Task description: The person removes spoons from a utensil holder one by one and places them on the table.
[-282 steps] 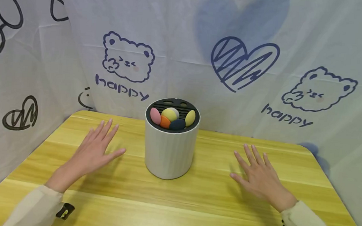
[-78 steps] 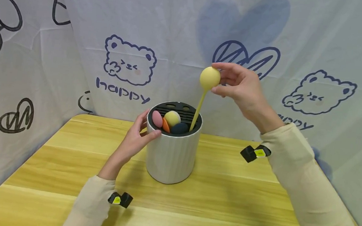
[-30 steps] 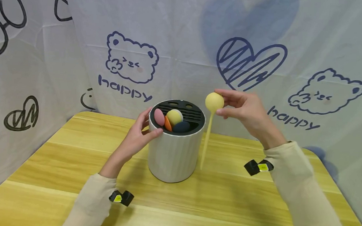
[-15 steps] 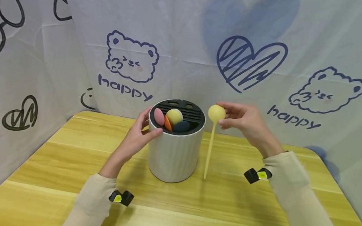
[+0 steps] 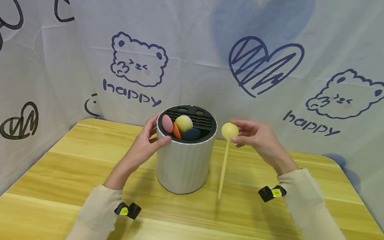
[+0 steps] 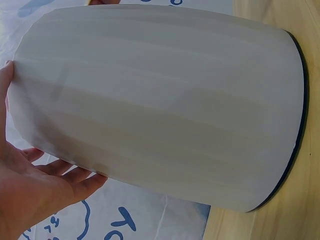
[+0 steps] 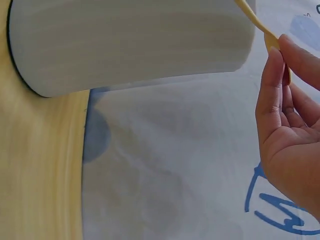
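The right hand [image 5: 259, 139] pinches a yellow spoon [image 5: 230, 131] by its round bowl, handle pointing down just right of a white ribbed cutlery holder [image 5: 183, 167]. In the right wrist view the spoon [image 7: 255, 19] appears from the side, bowl between thumb and fingers. With thumb at the front rim and fingers along the side, the left hand [image 5: 143, 146] grips the holder. Pink [image 5: 167, 124], orange [image 5: 176, 131], yellow [image 5: 183, 124] and navy [image 5: 191, 134] rounded heads stick out of its black slotted top; their lower parts are hidden inside.
The holder stands on a yellow wood-grain table [image 5: 158, 221], toward its back edge. A white cloth [image 5: 195, 75] with blue drawings hangs close behind and on the left. Dark cameras are strapped at both cuffs.
At first both hands were spread apart from the holder. Then the left hand took its rim and the right drew the spoon out; lately the right hand has lowered it beside the holder.
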Available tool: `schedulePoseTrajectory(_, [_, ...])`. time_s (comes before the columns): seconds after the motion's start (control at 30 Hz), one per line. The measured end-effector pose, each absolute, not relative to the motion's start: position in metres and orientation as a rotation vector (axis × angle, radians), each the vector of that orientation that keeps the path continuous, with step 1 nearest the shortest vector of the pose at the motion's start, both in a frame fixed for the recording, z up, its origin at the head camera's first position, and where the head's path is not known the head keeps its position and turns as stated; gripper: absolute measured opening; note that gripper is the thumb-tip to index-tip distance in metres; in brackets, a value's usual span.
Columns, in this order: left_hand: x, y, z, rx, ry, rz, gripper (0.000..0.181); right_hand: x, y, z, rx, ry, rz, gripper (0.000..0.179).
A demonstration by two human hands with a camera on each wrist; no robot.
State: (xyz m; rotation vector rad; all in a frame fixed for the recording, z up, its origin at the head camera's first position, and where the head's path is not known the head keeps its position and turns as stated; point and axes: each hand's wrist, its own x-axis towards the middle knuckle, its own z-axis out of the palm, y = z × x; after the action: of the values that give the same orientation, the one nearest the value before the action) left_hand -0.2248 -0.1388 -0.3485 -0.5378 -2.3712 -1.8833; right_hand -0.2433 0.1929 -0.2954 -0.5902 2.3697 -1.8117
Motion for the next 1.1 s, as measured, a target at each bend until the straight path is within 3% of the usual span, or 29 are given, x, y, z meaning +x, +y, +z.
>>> schedulePoseTrajectory(0.73, [-0.227, -0.139, -0.346, -0.533, -2.377, -1.895, 0.077, -0.246, 0.196, -0.332, -0.358, 2.298, -1.753, 0.062])
schedulePoseTrajectory(1.1, [-0.228, -0.138, -0.345, -0.527, -2.394, -1.890, 0.078, -0.247, 0.196, -0.350, -0.313, 2.269, -1.742, 0.059])
